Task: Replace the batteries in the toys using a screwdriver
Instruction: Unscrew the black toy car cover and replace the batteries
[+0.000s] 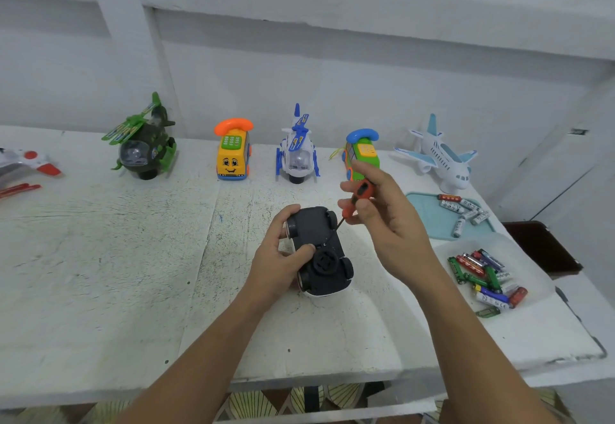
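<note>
On the table (100, 274), a row of toys (298, 150) across the upper frame stands upright, so most of the task probably remains. At centre the car (312, 227) lies belly-up, gripped by the left hand (283, 257). The right hand (386, 220) pinches the screwdriver (361, 195), its tip apparently on the hatch screw, loosening or tightening unclear; batteries (482, 274) wait at right.

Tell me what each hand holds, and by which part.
Left hand grips the upturned toy car by its side, thumb on the underside. Right hand pinches the screwdriver by its orange handle.
</note>
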